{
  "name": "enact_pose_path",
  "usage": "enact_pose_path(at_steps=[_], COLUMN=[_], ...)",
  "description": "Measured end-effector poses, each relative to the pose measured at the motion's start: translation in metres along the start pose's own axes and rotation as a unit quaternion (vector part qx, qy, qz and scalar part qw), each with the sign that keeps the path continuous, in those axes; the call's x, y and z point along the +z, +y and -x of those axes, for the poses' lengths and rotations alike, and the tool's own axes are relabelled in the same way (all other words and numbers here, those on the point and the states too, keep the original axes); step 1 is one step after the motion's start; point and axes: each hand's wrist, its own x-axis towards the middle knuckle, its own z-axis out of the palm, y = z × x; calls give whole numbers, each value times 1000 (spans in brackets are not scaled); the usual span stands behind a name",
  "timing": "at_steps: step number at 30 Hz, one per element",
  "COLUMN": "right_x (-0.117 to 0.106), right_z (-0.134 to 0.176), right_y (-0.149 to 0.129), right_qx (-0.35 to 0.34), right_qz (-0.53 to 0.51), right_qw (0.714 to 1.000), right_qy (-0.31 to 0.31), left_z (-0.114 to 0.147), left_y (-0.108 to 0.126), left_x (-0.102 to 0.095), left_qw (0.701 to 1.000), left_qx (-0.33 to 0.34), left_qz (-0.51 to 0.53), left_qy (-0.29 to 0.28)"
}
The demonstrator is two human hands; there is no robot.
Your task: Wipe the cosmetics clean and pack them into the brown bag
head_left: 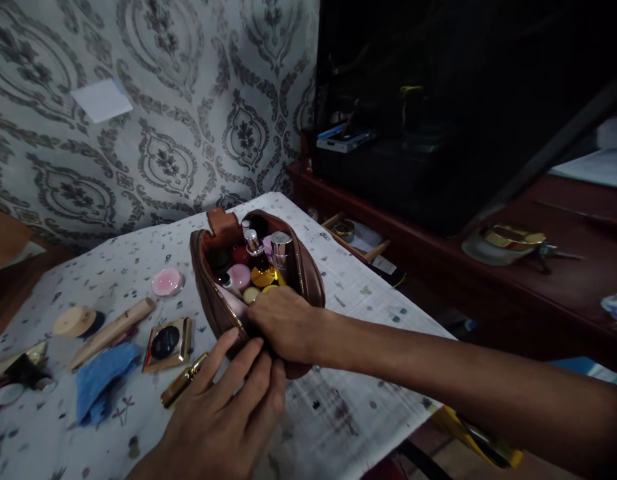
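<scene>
A brown zippered makeup bag point(313, 283) stands unzipped on the cloth, full of cosmetics. Inside it I see a silver-capped bottle point(281, 248), a pink round jar point(239, 276), a gold-coloured lid point(263, 276) and several other small containers. My right hand point(286, 323) reaches into the near part of the bag with curled fingers; the bag's edge and contents hide the fingertips and whatever they grip. My left hand point(228, 407) lies with outstretched fingers against the bag's near side. Just left of it lies a gold tube point(183, 380).
Left on the patterned tablecloth point(338, 407) lie a gold square compact point(167, 344), blue cloth point(106, 380), wooden stick point(113, 332), beige-topped jar point(77, 321) and pink round container point(167, 283). A dark screen point(438, 100) stands on a reddish cabinet point(563, 267) at right.
</scene>
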Motion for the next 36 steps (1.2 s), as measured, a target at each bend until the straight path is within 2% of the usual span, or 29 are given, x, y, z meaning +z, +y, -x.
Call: enact_pose_path(at_steps=[6, 10, 16, 21, 24, 28, 32, 36], right_x=[2, -10, -32, -36, -34, -24, -16, -22], right_z=[2, 16, 35, 20, 10, 3, 4, 6], right_y=[1, -1, -4, 1, 4, 8, 12, 11], right_qx=[10, -19, -73, -105, -157, -211, -204, -188], right_qz=[-2, 3, 4, -12, 6, 25, 0, -38], right_qw=[1000, 1000, 992, 975, 955, 951, 955, 959], right_qy=[12, 17, -103, -195, -251, -226, -216, -210], left_z=[-2, -1, 4, 5, 4, 5, 6, 6], left_y=[1, 0, -1, -2, -3, -4, -4, -5], left_x=[-5, -7, -9, -9, -8, -6, -6, -5], left_qw=[1000, 1000, 999, 999, 999, 999, 999, 999], left_qx=[4, 3, 13, 11, 14, 13, 9, 10], left_qz=[-8, -12, 5, 13, 17, 27, 30, 30], left_qy=[-20, -28, -41, -40, -33, -39, -38, -31])
